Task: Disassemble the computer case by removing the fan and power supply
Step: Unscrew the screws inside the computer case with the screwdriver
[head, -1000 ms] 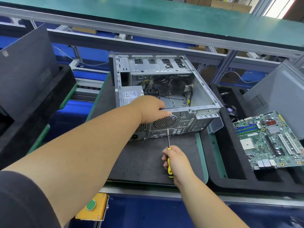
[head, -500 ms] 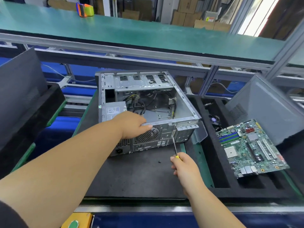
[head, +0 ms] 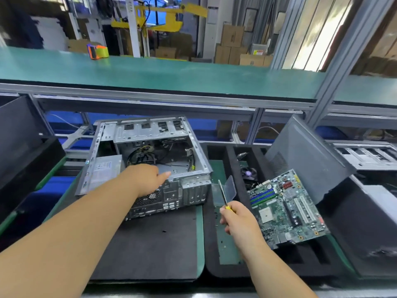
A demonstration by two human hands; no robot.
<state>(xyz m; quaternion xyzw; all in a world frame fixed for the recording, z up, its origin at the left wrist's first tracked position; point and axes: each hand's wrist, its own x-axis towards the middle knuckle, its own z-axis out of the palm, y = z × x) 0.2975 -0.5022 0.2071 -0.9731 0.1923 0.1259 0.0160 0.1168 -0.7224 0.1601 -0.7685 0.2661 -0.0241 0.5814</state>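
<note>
I count one open case (head: 150,160) on the near mat, one screwdriver (head: 223,196), one motherboard (head: 285,207) to the right, two side panels, left (head: 19,130) and right (head: 305,158), and one tape roll (head: 97,51) far off.

A dark foam mat (head: 150,250) carries the open computer case (head: 150,151), a black foam tray (head: 217,269) just beside it.
</note>
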